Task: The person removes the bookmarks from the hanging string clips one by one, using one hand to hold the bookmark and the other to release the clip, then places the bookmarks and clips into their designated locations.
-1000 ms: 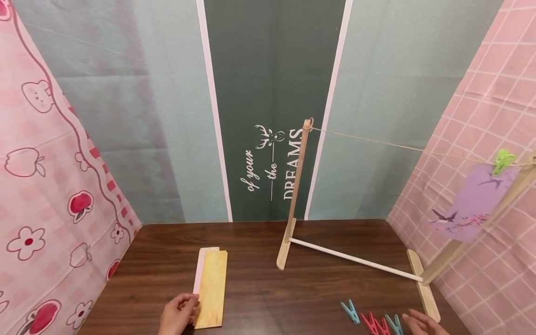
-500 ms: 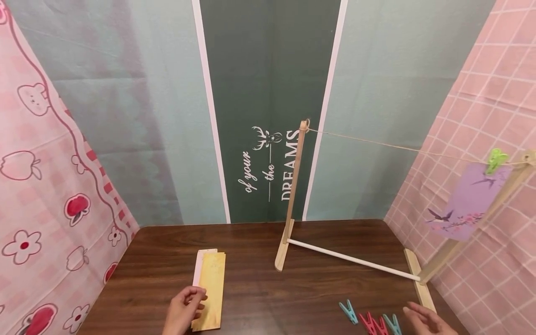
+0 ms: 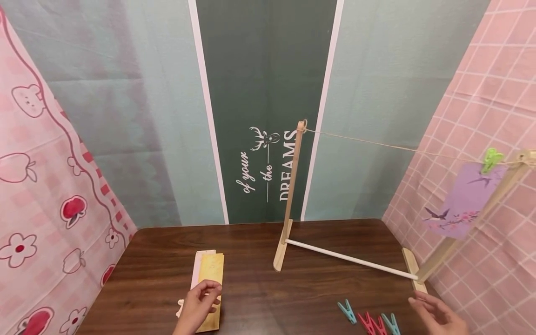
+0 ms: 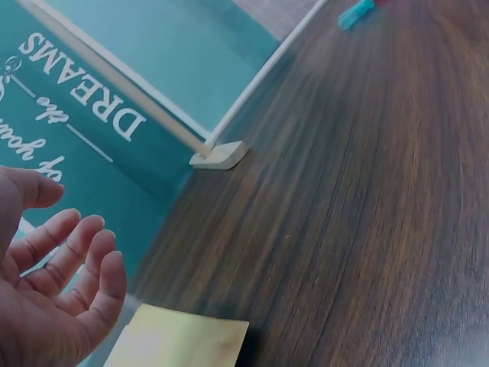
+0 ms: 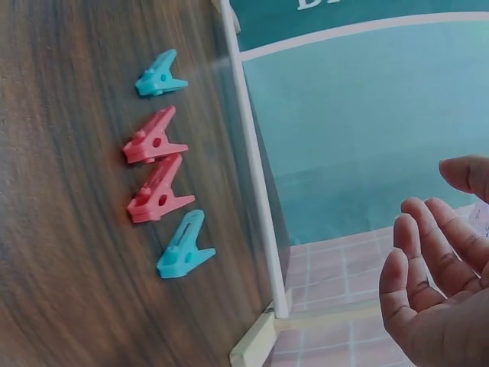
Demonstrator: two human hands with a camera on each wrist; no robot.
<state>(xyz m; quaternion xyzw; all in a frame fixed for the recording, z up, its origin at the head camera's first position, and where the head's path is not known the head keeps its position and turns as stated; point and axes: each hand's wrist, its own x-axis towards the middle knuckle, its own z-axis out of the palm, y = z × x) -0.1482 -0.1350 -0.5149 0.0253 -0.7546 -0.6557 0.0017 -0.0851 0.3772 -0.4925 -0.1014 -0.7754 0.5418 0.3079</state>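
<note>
My left hand (image 3: 199, 306) hovers above a yellow card (image 3: 212, 270), its fingers loosely bent around nothing. Under the yellow card, a pale pink card (image 3: 196, 267) sticks out along the left edge. In the left wrist view the thumb stands apart from the fingers. My right hand (image 3: 439, 314) is raised beside several clothespins and holds nothing. Those are teal (image 5: 182, 248) and red (image 5: 153, 138), lying in a row on the table. A purple card (image 3: 465, 197) with birds and blossoms hangs from a string (image 3: 377, 142) by a green clothespin (image 3: 492, 160).
A wooden stand carries the string between a left post (image 3: 293, 181) and a right post (image 3: 481, 218). A white rod (image 3: 351, 258) joins its feet low over the brown table (image 3: 251, 298). Pink patterned cloth (image 3: 54, 186) and pink checked cloth (image 3: 456, 116) flank the table.
My left hand has lifted from the cards' left edge and moved right over the yellow card. My right hand has moved up and right, away from the clothespins. The head view has shifted slightly.
</note>
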